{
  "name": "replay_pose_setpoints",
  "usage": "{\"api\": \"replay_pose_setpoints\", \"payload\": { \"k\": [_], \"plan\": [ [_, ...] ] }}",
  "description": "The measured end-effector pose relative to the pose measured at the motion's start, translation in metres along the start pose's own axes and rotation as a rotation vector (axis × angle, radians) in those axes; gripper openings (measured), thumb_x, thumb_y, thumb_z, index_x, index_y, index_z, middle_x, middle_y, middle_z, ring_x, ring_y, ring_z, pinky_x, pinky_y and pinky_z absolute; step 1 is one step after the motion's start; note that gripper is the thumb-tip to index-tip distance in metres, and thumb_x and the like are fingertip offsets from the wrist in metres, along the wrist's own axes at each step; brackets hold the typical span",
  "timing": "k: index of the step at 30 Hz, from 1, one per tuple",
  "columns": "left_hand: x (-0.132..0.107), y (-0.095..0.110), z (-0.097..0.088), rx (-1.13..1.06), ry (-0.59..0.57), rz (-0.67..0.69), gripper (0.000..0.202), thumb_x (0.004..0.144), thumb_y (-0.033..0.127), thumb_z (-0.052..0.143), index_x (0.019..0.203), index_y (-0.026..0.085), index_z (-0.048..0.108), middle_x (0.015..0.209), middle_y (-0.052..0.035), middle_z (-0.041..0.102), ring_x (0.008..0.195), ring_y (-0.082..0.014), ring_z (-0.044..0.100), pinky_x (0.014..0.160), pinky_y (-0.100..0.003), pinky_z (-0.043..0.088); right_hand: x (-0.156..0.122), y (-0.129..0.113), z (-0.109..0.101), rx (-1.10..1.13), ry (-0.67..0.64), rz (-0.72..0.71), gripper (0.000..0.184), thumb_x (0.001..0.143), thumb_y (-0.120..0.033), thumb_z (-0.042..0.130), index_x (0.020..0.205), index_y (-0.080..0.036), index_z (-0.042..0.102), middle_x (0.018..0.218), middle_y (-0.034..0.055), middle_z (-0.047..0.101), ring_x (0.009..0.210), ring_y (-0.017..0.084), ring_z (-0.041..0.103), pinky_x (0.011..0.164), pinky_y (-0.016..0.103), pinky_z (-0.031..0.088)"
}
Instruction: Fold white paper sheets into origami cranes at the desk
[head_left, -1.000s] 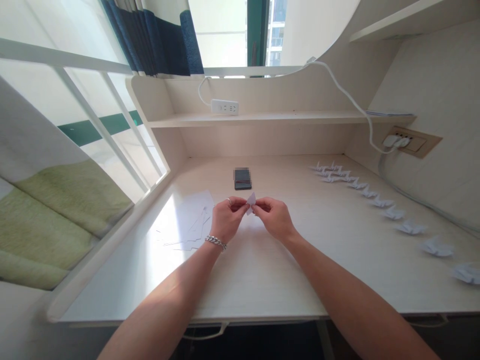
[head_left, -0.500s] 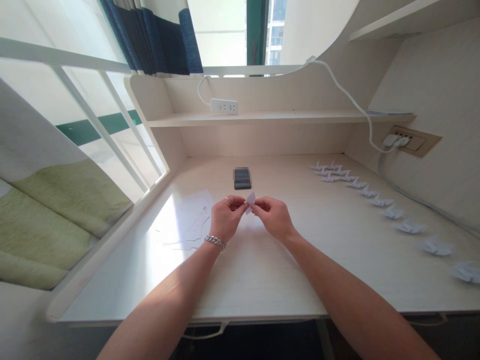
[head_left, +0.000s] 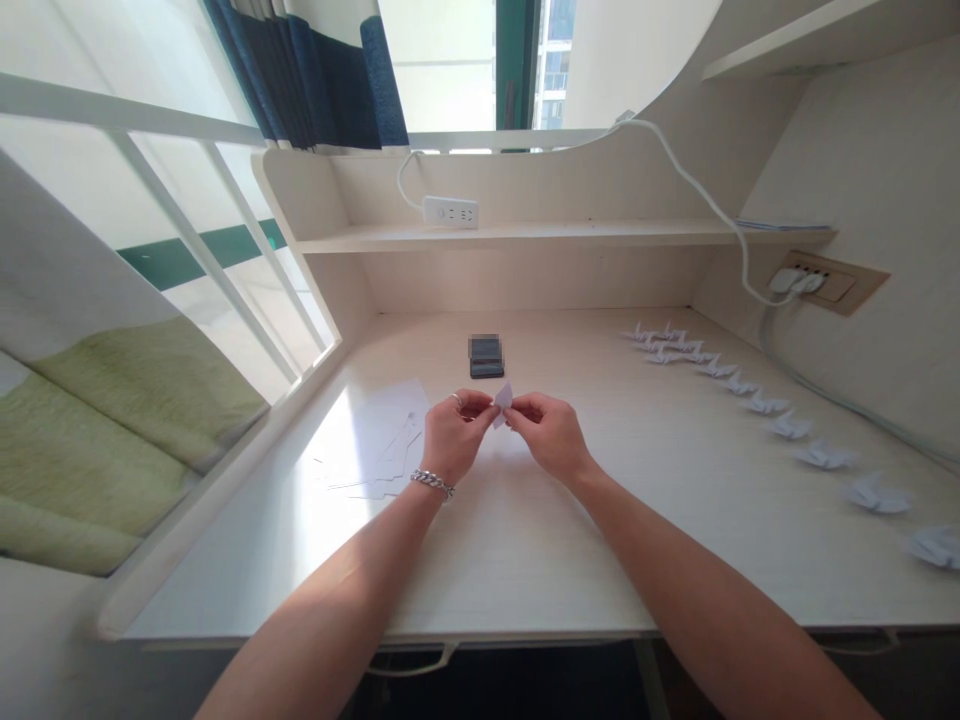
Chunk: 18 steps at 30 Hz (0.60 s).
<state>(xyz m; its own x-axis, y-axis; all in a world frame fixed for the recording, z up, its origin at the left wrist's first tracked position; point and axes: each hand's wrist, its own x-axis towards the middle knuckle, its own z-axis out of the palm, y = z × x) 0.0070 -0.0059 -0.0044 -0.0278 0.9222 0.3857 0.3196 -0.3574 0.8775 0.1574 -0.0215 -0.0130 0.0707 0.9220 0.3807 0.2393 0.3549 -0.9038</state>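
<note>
Both of my hands are raised a little over the middle of the pale desk [head_left: 525, 540], pinching one small folded white paper piece [head_left: 502, 398] between them. My left hand [head_left: 454, 435], with a ring and a chain bracelet, grips its left side with closed fingers. Fingertips of my right hand [head_left: 547, 433] pinch its right side. Only the pointed top of the paper shows above the fingers.
Loose white paper sheets [head_left: 379, 440] lie left of my hands. A dark phone [head_left: 486, 358] lies behind them. Several folded paper cranes [head_left: 787, 425] run in a curved row along the right side. A power strip [head_left: 450, 212] sits on the shelf; wall sockets [head_left: 806, 282] at right.
</note>
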Motion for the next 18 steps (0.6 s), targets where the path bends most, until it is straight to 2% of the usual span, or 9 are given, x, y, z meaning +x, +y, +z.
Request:
{"api": "replay_pose_setpoints", "payload": {
  "k": [18],
  "plan": [
    [-0.0011, 0.0016, -0.0014, 0.012, -0.004, 0.008, 0.02, 0.071, 0.034, 0.076, 0.079, 0.017, 0.07, 0.074, -0.0047, 0.074, 0.066, -0.0169, 0.068, 0.064, -0.029, 0.055, -0.0002, 0.0012, 0.0004, 0.007, 0.0, -0.008, 0.018, 0.08, -0.033, 0.067, 0.086, -0.018, 0.073, 0.084, 0.0072, 0.076, 0.078, 0.021, 0.071, 0.076, 0.034, 0.056]
  ]
}}
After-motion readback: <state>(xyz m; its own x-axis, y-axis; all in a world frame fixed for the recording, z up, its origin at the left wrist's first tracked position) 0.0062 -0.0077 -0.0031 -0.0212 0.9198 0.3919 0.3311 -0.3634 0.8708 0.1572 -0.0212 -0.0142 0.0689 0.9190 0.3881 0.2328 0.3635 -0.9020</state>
